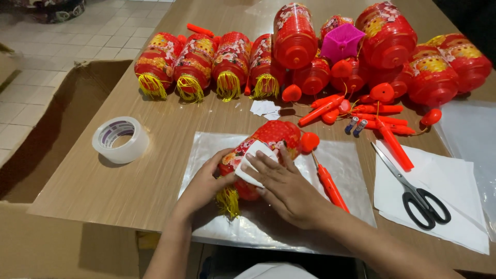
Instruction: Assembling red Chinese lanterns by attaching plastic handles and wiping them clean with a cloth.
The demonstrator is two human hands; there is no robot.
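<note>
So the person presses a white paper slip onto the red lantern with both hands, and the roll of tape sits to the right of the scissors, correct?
Not quite. The head view shows the roll of tape far left of the scissors. Otherwise yes: left hand and right hand press the white paper slip onto the red lantern.

The lantern [261,150] under the hands was red with a floral print in pink, white and yellow, and a yellow tassel fringe [228,202] hung from its end. A small white paper slip [253,164] lay against it. The sheet [341,165] beneath was clear and glossy with a silvery sheen. The surface [155,170] was light brown with a faint wood grain. The row of lanterns [206,64] behind was red with gold patterning and yellow fringes; one piece [342,41] among them was magenta. The tape roll [121,139] looked clear with a purple-printed white core. The scissors [421,199] had black handles, and the handle stick [330,186] was red-orange.
</note>
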